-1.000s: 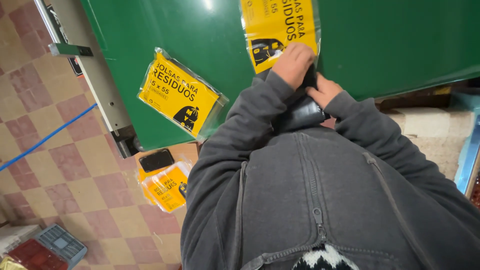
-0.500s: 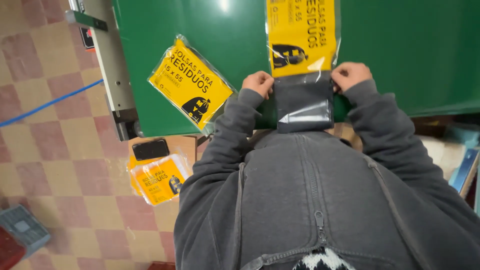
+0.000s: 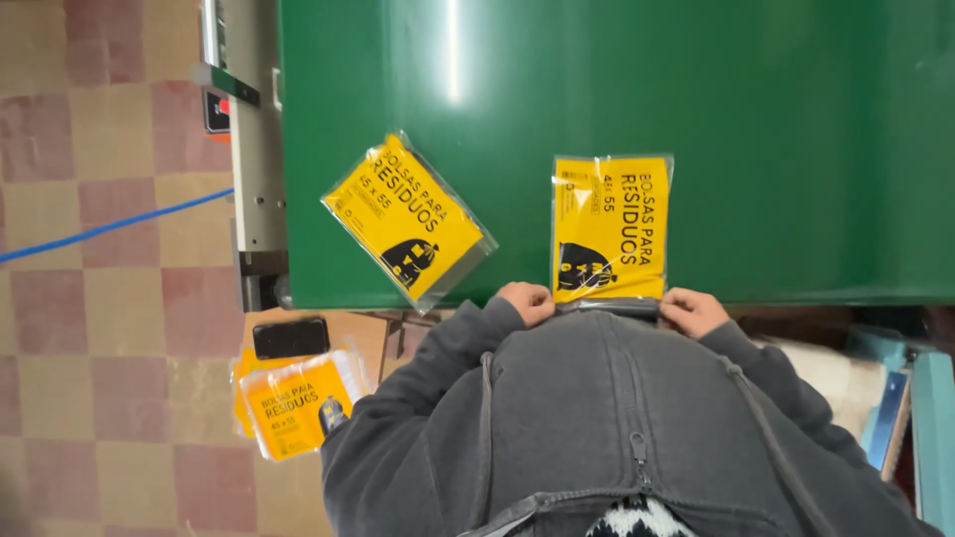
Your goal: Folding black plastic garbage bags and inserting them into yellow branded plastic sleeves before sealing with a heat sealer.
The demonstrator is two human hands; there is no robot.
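Both hands pinching the bottom edge of the yellow bag packet [image 3: 611,229], center frame, flat on the green tabletop [image 3: 796,119]: left hand [image 3: 525,301] at one corner, right hand [image 3: 692,309] at the other. Looks light, floppy, slick film, so corner holds suit. Second packet [image 3: 408,221] lies apart at left; open room upper right

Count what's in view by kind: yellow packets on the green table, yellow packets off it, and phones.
Yellow packets on the green table: 2, the held packet pinched by the left hand and right hand, and a tilted packet
Yellow packets off the table: 1 stack, exact number unclear
Black phone: 1
Total: 4
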